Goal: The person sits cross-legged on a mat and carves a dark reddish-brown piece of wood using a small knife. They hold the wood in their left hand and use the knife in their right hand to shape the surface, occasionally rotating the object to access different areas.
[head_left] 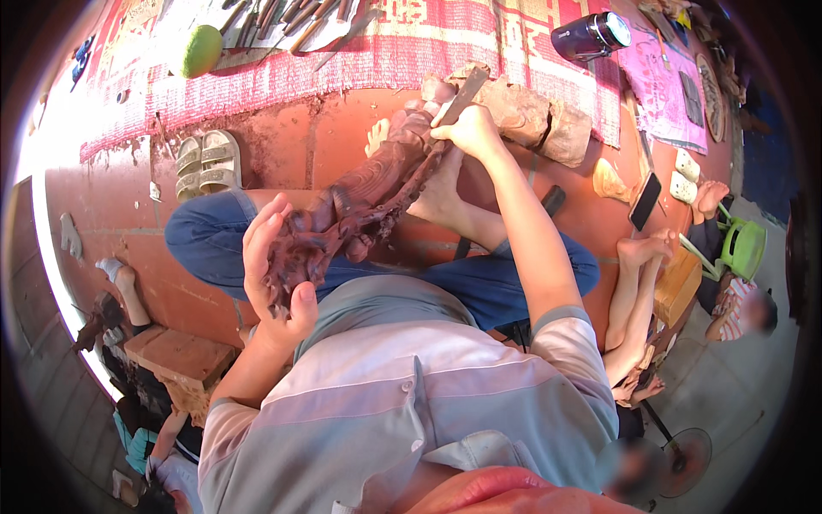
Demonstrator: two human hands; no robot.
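Note:
A long dark reddish-brown wood carving (364,184) lies slanted across my lap and bare feet, its knobbly far end near some wooden blocks. My left hand (272,261) is cupped against the carving's near, gnarled end, thumb and fingers stretched apart, the palm facing the wood. At the far end, my right hand (471,135) is closed around a flat, grey, file-like tool (467,92), held slanted over the carving. Whether the tool touches the wood I cannot tell. The fingers of that hand are partly hidden.
Wooden blocks (522,116) sit beyond my right hand. Several carving tools (300,21), a green round fruit (201,51) and a dark flask (591,36) rest on a red mat (411,51). Sandals (208,163) lie left, a phone (645,201) right. People sit on both sides.

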